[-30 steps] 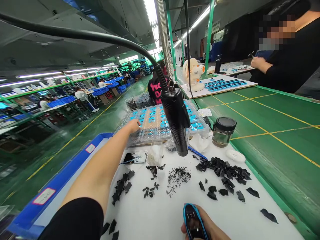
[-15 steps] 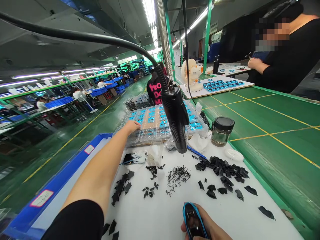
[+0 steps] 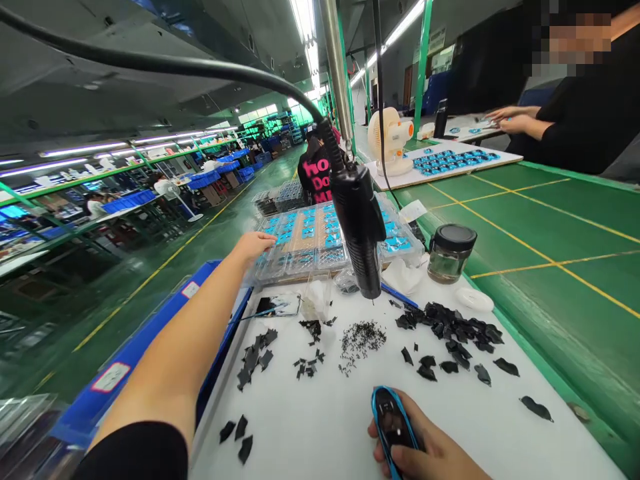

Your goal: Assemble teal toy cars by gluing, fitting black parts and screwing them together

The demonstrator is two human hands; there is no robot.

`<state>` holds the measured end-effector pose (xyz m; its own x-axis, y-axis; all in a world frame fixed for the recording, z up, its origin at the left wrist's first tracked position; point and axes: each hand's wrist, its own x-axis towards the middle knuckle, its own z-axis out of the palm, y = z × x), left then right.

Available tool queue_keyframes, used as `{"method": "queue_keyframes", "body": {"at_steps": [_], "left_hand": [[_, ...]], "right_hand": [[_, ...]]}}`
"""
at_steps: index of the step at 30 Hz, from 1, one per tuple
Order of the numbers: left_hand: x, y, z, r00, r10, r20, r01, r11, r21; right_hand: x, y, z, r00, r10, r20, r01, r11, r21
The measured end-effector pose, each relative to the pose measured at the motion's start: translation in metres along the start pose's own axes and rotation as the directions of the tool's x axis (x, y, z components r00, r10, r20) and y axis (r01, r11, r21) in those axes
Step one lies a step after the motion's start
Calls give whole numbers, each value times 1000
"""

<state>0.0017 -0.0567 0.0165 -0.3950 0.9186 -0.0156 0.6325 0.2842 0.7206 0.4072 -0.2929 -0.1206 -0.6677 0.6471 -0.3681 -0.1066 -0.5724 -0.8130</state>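
My right hand (image 3: 425,447) grips a glossy black oval shell with blue edging (image 3: 393,417) low over the white work surface, its thumb lying across the front. Stretched forward, my left hand (image 3: 254,245) is at the left side of a clear plastic tray (image 3: 285,270) holding rows of blue parts (image 3: 307,223). Its fingers are pressed together at the tips; whatever is between them is too small to make out. A black electric screwdriver (image 3: 360,233) hangs upright between the hands. Beneath it lies a pile of tiny black screws (image 3: 363,339).
Thin black pieces (image 3: 455,327) lie scattered to the right, with smaller ones (image 3: 257,353) at left. A lidded jar (image 3: 451,253) stands near the right edge. A blue bin (image 3: 145,353) flanks the left side. Across the green bench, a co-worker's hands (image 3: 517,120) work beside a fan (image 3: 387,140).
My left hand has drawn slightly left along the tray. My right hand has risen a little with the shell, its thumb now showing on it. The view has shifted slightly.
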Motion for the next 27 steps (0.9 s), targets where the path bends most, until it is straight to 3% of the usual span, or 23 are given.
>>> {"method": "queue_keyframes", "body": {"at_steps": [3,6,9,12,15,17,23,27], "left_hand": [[-63,-16,-20,996,71,-58,-75,995,-59],[-143,-37,-17,997,75,10,-73,992,-98],[-220,-51,19,955,159,249,-142,986,-87],[-270,-53,73,833,274,481,-270,960,-80],[-288,-48,111,792,378,479,-427,904,-8],[-291,-48,118,787,413,459,-475,879,24],[-301,-73,103,811,471,348,-531,841,100],[-318,-94,96,798,521,301,-572,813,110]], "right_hand": [[-4,-6,5,1000,18,-11,-18,1000,25],[-4,-9,7,1000,19,-5,-19,992,127],[-2,-10,7,999,36,8,-37,973,229],[-3,-9,8,999,27,-18,-21,964,265],[-3,-9,9,1000,4,-17,1,963,269],[-3,-8,9,1000,-2,-20,7,966,260],[-2,-8,9,999,4,-35,4,972,236],[-1,-7,9,999,12,-35,-4,974,226]]}}
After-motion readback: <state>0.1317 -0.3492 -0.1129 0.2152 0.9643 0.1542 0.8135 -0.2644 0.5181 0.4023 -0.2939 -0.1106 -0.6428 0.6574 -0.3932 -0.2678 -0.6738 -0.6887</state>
